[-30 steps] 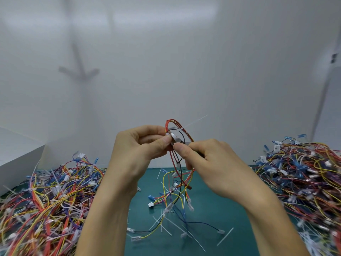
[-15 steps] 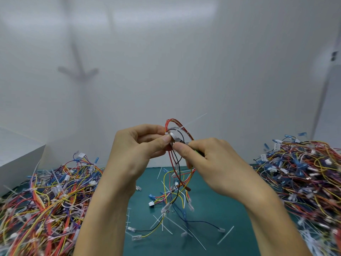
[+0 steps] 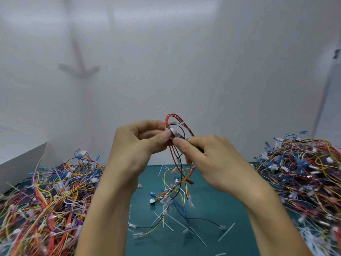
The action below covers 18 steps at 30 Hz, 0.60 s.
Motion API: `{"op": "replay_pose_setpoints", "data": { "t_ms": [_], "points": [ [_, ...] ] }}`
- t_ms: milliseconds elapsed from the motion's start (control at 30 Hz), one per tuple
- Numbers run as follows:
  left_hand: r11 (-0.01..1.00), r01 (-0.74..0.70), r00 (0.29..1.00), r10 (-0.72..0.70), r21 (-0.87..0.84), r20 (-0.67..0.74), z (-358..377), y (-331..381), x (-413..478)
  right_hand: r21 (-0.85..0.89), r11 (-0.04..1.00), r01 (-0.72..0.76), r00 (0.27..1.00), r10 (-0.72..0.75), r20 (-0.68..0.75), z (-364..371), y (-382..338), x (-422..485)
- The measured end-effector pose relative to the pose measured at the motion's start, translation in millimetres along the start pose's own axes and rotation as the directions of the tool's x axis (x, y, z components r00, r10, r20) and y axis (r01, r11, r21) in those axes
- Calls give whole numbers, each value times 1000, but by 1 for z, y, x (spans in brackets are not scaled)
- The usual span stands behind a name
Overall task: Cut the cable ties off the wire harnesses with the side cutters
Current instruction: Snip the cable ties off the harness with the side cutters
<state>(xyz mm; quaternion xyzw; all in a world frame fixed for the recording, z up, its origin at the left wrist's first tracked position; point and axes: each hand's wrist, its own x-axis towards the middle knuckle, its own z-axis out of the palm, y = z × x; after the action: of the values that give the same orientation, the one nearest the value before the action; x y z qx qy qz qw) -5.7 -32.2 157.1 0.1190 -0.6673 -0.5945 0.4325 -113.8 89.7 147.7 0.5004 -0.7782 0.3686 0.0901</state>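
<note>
Desk (image 3: 217,206) centre strip left passable between left wire pile (image 3: 46,200) and right wire pile (image 3: 304,178); strip littered with cut ties (image 3: 226,232); harness (image 3: 173,187) dangled mid-strip; white box (image 3: 18,154) far left; wall (image 3: 184,71) close behind

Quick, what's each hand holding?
Left hand: pinches a red-wired harness near its white cable tie.
Right hand: grips green-handled metal side cutters.

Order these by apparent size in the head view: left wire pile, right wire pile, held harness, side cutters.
1. left wire pile and right wire pile: alike, both cropped by the frame.
2. held harness.
3. side cutters, mostly hidden.
</note>
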Motion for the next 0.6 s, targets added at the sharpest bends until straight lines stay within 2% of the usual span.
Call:
{"op": "replay_pose_setpoints", "data": {
  "t_ms": [367,600],
  "points": [
    [999,-37,999,37,-15,-8,3,-2,2,9,1000,-6,1000,6,-17,1,-2,1],
    [998,-60,998,60,-18,-34,1,-3,2,84,996,17,1000,-14,-25,5,-4,1]
  ]
}}
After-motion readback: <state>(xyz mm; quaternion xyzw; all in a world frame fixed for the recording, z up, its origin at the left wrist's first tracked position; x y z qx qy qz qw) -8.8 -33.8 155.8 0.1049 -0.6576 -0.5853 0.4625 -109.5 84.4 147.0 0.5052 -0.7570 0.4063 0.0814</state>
